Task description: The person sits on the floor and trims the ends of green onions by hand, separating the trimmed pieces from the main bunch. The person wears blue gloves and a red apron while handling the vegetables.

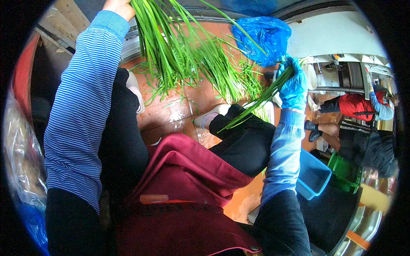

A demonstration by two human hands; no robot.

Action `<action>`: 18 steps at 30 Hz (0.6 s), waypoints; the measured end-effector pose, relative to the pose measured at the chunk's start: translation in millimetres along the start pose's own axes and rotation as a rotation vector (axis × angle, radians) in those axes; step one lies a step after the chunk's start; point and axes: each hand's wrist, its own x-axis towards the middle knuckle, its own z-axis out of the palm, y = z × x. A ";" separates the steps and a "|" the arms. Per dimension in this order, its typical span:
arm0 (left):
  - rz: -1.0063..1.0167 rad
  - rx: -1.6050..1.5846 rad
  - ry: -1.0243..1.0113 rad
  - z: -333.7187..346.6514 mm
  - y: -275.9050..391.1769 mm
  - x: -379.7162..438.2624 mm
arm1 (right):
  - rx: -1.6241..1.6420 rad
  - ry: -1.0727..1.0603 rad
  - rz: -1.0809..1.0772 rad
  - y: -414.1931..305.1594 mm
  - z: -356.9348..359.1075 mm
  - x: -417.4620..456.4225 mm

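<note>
At the top left, my bare left hand (120, 8) grips a large bunch of long green chives (157, 41), whose leaves hang down over the floor; the fingers are partly cut off by the picture's edge. My right hand (293, 83), in a blue disposable glove, is closed around a thinner bundle of chives (256, 104). Its pale stem ends stick out on the right, and the leaves trail down over my knee. Between the hands, a pile of chives (221, 70) lies on the wet tiled floor, with loose scraps around it.
A blue plastic bag (264, 38) lies beyond the pile. Beside my right forearm are a blue plastic bin (312, 176) and a green container (344, 169). A white basket (270, 112) is partly hidden near my knee. Two other people (355, 107) are at the far right.
</note>
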 end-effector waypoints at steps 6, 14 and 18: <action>-0.095 -0.122 -0.074 -29.2 -7.1 34.1 | -0.125 -0.019 0.062 3.5 17.3 -4.8; -0.064 -0.059 -0.073 10.9 11.8 -11.3 | -0.787 -0.545 -0.376 10.6 49.8 -35.2; -0.073 -0.063 -0.090 16.1 9.7 -14.1 | -0.986 -0.814 -0.324 17.9 65.5 -29.6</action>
